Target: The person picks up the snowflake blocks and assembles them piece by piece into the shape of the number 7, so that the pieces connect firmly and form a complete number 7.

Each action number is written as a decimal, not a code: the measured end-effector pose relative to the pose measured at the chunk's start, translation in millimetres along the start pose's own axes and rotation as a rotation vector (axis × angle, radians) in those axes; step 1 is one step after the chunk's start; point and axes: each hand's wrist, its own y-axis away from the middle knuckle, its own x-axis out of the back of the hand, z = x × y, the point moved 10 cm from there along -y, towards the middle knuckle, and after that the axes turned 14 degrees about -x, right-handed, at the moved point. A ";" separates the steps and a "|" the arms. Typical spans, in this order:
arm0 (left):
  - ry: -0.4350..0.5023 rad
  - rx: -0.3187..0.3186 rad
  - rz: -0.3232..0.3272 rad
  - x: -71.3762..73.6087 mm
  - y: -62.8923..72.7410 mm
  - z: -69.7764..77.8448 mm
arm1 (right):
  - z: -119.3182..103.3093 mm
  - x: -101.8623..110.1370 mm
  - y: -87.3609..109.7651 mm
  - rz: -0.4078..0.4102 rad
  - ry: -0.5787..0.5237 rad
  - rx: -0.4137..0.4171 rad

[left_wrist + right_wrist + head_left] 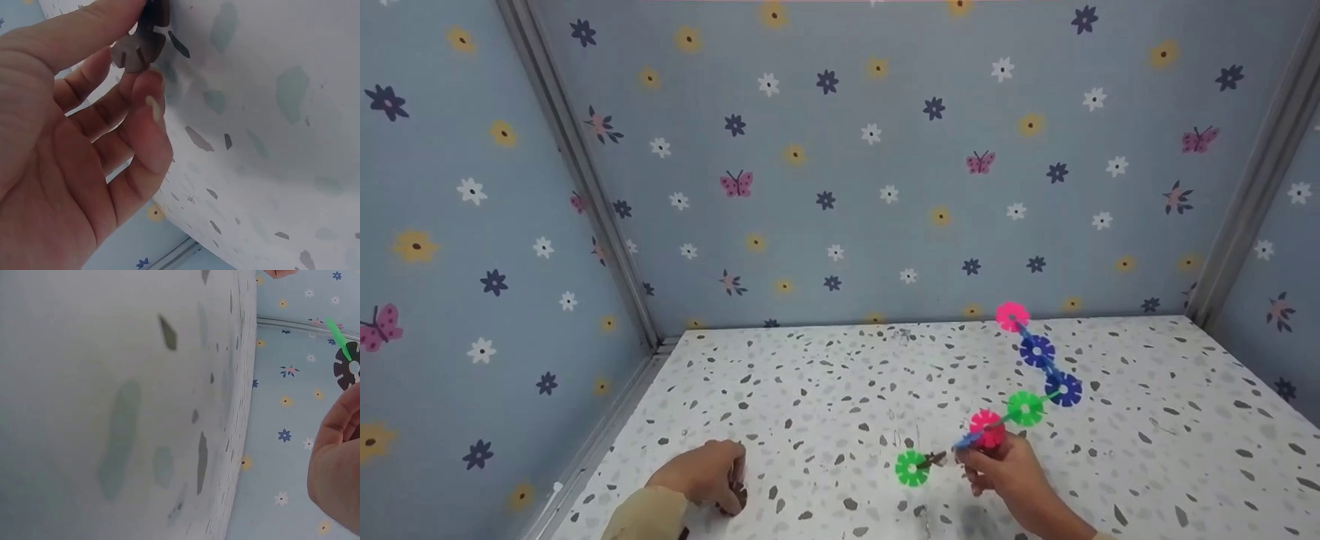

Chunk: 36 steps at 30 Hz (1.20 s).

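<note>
On the left of the head view my left hand (705, 472) is low over the tabletop, pinching a brown notched snowflake disc (138, 53) between thumb and fingers. A darker piece (156, 12) shows just above that disc, partly hidden by the thumb. My right hand (1014, 476) grips a zigzag chain of interlocked snowflake discs near a pink disc (986, 428) and a blue disc (967, 441) seen edge-on. Up from there run a green disc (1024, 409), dark blue discs (1063, 389) and a pink end disc (1012, 317). Leftward, a brown disc (932, 460) leads to a green end disc (912, 469).
The white speckled tabletop (825, 390) lies under both hands. Blue flowered panels (855, 172) close off the back and sides, with metal corner posts (585, 180) at left and right.
</note>
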 end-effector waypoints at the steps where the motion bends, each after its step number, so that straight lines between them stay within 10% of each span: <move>1: 0.013 -0.014 -0.001 -0.9 -0.3 1.3 | 1.0 0.5 -0.2 0.009 0.003 -0.007; 8: 0.142 -0.243 0.047 -4.8 -12.1 31.3 | 3.5 2.0 -0.8 0.032 -0.004 -0.035; 36: 0.166 -0.588 0.397 -26.3 -38.6 154.2 | -4.9 -10.8 0.3 0.003 -0.058 -0.013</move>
